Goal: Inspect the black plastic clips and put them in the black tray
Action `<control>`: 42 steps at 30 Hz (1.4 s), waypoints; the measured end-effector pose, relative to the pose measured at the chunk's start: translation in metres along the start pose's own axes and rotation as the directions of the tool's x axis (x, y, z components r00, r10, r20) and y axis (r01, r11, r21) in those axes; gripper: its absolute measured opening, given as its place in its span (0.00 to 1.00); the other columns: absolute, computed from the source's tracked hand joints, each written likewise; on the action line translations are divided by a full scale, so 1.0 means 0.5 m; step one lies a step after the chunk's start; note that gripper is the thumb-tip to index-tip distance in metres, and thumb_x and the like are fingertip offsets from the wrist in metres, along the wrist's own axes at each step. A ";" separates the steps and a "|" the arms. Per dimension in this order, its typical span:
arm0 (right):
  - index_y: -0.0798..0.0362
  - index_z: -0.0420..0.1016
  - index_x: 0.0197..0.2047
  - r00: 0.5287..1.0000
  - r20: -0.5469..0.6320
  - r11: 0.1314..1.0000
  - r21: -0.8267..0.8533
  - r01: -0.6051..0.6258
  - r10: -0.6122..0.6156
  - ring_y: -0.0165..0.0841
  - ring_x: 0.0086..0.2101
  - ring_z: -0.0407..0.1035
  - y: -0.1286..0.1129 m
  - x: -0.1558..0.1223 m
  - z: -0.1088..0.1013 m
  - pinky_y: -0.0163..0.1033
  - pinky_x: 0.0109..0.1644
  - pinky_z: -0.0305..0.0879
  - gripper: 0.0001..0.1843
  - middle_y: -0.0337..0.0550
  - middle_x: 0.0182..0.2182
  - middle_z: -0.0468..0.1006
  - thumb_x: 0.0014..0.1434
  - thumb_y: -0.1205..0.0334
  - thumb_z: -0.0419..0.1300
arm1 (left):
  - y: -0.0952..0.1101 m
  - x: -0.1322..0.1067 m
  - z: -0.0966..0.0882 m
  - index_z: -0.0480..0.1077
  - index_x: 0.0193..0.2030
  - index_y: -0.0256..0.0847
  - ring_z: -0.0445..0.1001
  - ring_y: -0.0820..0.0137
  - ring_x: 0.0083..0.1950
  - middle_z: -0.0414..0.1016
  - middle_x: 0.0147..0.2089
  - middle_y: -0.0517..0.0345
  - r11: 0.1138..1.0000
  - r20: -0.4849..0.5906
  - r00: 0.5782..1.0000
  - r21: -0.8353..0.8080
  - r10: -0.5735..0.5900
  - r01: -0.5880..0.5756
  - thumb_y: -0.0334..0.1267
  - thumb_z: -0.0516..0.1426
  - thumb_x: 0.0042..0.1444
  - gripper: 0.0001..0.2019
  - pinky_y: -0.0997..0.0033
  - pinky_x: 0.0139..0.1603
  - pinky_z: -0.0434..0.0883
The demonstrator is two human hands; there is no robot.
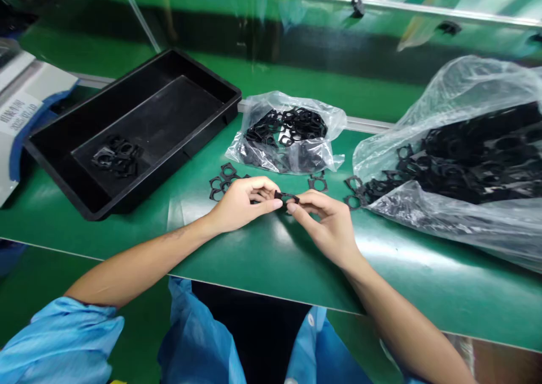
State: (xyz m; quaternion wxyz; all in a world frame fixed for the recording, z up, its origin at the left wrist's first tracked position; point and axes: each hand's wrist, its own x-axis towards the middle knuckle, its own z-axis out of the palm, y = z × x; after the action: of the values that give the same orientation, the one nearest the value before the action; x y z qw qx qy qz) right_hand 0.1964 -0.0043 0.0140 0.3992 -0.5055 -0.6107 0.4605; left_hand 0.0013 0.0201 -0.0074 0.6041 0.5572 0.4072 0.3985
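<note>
Between both hands, just above the green table, is a small black plastic part (287,196) with an opening in it. My left hand (245,203) pinches its left end between thumb and fingers. The right end is pinched by my right hand (326,220). Several black ring-shaped parts (227,170) lie on the table behind my left hand, partly hidden by it. Another black part (317,182) rests behind my right hand. Further back, a clear plastic bag (292,159) holds many similar thin black parts.
At the left, a black tray (169,158) has a small pile of black parts (118,155) inside. A large clear bag (444,220) spills black parts (354,189) at the right. Behind runs a metal-edged shelf (381,5). A labelled grey-and-blue box (25,113) stands far left.
</note>
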 end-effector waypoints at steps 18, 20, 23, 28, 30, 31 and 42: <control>0.53 0.79 0.30 0.951 0.235 0.860 0.424 -0.285 0.200 0.32 0.31 0.75 -0.028 0.003 -0.012 0.37 0.37 0.71 0.17 0.41 0.28 0.81 0.50 0.49 0.75 | 0.008 -0.001 -0.007 0.77 0.36 0.32 0.80 0.70 0.35 0.81 0.32 0.53 0.917 0.263 0.954 -0.327 -0.144 0.229 0.44 0.70 0.52 0.15 0.70 0.42 0.76; 0.53 0.80 0.29 0.942 0.271 0.850 0.430 -0.304 0.200 0.31 0.29 0.74 -0.030 0.004 -0.017 0.36 0.37 0.71 0.16 0.41 0.28 0.81 0.50 0.50 0.75 | 0.011 -0.002 -0.007 0.78 0.35 0.32 0.80 0.69 0.34 0.81 0.31 0.52 0.905 0.275 0.946 -0.336 -0.171 0.261 0.46 0.71 0.50 0.17 0.69 0.42 0.77; 0.54 0.80 0.28 0.941 0.277 0.859 0.415 -0.300 0.195 0.30 0.29 0.72 -0.027 0.006 -0.020 0.36 0.37 0.71 0.16 0.41 0.27 0.79 0.51 0.50 0.75 | 0.013 -0.001 -0.005 0.76 0.29 0.32 0.80 0.68 0.31 0.80 0.28 0.53 0.904 0.257 0.942 -0.310 -0.218 0.294 0.48 0.72 0.47 0.19 0.68 0.40 0.77; 0.54 0.78 0.27 0.963 0.181 0.906 0.340 -0.253 0.201 0.30 0.29 0.69 -0.014 0.008 -0.010 0.36 0.36 0.69 0.20 0.40 0.26 0.76 0.50 0.45 0.74 | 0.009 0.004 -0.004 0.78 0.30 0.33 0.79 0.72 0.31 0.81 0.30 0.56 0.919 0.089 0.968 -0.303 -0.236 0.252 0.45 0.74 0.43 0.18 0.72 0.39 0.76; 0.54 0.78 0.27 0.967 0.163 0.922 0.306 -0.237 0.195 0.30 0.29 0.69 -0.013 0.007 -0.006 0.36 0.36 0.68 0.21 0.40 0.26 0.76 0.51 0.45 0.73 | 0.008 0.005 -0.005 0.79 0.33 0.33 0.79 0.71 0.32 0.82 0.32 0.56 0.918 0.089 0.969 -0.309 -0.230 0.246 0.43 0.75 0.43 0.17 0.70 0.41 0.77; 0.54 0.78 0.27 0.968 0.161 0.926 0.297 -0.233 0.192 0.30 0.29 0.69 -0.013 0.007 -0.006 0.37 0.36 0.68 0.20 0.40 0.26 0.76 0.51 0.45 0.73 | 0.008 0.006 -0.006 0.79 0.33 0.33 0.79 0.71 0.33 0.82 0.32 0.55 0.916 0.109 0.967 -0.310 -0.232 0.255 0.43 0.74 0.43 0.17 0.69 0.42 0.77; 0.55 0.77 0.24 0.944 0.252 0.937 0.221 -0.272 0.214 0.31 0.26 0.68 -0.017 0.008 -0.014 0.37 0.34 0.65 0.24 0.41 0.22 0.76 0.51 0.41 0.72 | 0.009 0.006 -0.017 0.80 0.32 0.34 0.78 0.71 0.38 0.81 0.35 0.55 0.888 0.308 0.928 -0.337 -0.210 0.312 0.39 0.76 0.40 0.15 0.71 0.44 0.75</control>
State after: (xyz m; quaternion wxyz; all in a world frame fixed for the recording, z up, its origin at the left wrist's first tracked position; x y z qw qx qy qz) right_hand 0.2006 0.0002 0.0240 0.3284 -0.4672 -0.5207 0.6346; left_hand -0.0056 0.0263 -0.0034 0.7973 0.4170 0.3103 0.3067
